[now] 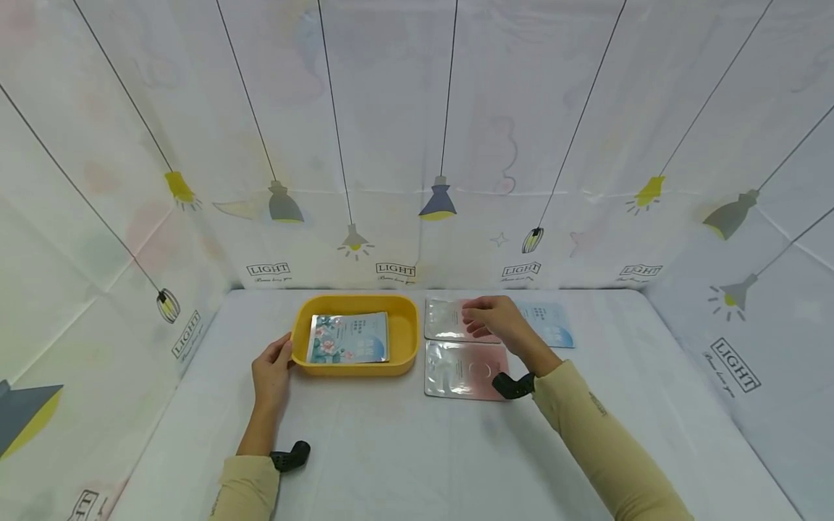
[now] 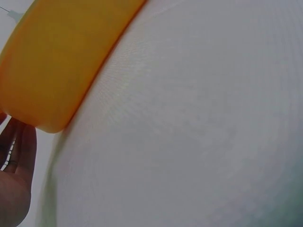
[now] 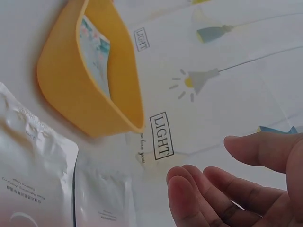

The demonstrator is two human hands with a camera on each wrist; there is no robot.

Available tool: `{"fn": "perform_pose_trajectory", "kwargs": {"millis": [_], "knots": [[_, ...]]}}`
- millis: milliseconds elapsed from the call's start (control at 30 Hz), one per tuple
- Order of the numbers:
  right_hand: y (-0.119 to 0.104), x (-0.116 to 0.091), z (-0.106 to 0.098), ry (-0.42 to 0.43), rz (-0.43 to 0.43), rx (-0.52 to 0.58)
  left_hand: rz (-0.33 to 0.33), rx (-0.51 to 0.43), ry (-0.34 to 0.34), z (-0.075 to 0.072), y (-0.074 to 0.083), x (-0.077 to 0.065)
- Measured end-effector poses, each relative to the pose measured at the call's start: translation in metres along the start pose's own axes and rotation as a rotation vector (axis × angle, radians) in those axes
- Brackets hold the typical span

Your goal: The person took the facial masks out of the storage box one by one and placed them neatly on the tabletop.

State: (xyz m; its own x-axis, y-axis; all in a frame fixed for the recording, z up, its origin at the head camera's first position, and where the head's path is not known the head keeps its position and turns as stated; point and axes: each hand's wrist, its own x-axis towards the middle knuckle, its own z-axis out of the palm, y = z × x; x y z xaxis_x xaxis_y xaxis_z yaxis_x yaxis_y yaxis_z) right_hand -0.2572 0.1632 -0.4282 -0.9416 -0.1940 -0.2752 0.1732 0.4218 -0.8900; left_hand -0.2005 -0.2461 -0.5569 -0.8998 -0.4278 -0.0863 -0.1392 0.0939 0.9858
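Note:
At the left end of a yellow tray (image 1: pixel 355 370), my left hand (image 1: pixel 271 373) touches the outer wall. In the left wrist view, the fingers (image 2: pixel 24 149) lie fairly straight against the tray's corner. Inside the tray lies a pale blue face mask sachet (image 1: pixel 352 339) with a flower print. My right hand (image 1: pixel 496 318) hovers with loosely bent fingers over a silver-and-pink sachet (image 1: pixel 444 320), partly covering it. Its thumb and fingertips stand apart with nothing between them in the right wrist view. A second silver-and-pink sachet (image 1: pixel 462 370) lies nearer to me.
Another blue sachet (image 1: pixel 550 325) lies flat to the right, partly behind my right hand. The white-covered table (image 1: pixel 391 449) meets a hanging cloth (image 1: pixel 391 145) printed with lamps at the back and sides. Each wrist wears a black camera mount.

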Motion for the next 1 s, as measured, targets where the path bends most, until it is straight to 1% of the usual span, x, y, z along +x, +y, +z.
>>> {"fn": "perform_pose_trajectory", "kwargs": {"millis": [333,533,733,1000], "knots": [[-0.027,0.013,0.019,-0.037,0.002,0.035,0.011,0.001,0.008,0.002,0.001,0.000],[-0.040,0.017,0.031,-0.031,0.017,0.011,0.023,0.007,0.007,0.001,-0.001,-0.001],[-0.049,0.025,0.047,-0.044,0.033,0.029,0.031,0.012,0.017,0.001,-0.001,0.000],[-0.056,0.034,0.072,-0.041,0.057,0.030,0.014,0.004,0.014,0.001,0.000,-0.001]]}}
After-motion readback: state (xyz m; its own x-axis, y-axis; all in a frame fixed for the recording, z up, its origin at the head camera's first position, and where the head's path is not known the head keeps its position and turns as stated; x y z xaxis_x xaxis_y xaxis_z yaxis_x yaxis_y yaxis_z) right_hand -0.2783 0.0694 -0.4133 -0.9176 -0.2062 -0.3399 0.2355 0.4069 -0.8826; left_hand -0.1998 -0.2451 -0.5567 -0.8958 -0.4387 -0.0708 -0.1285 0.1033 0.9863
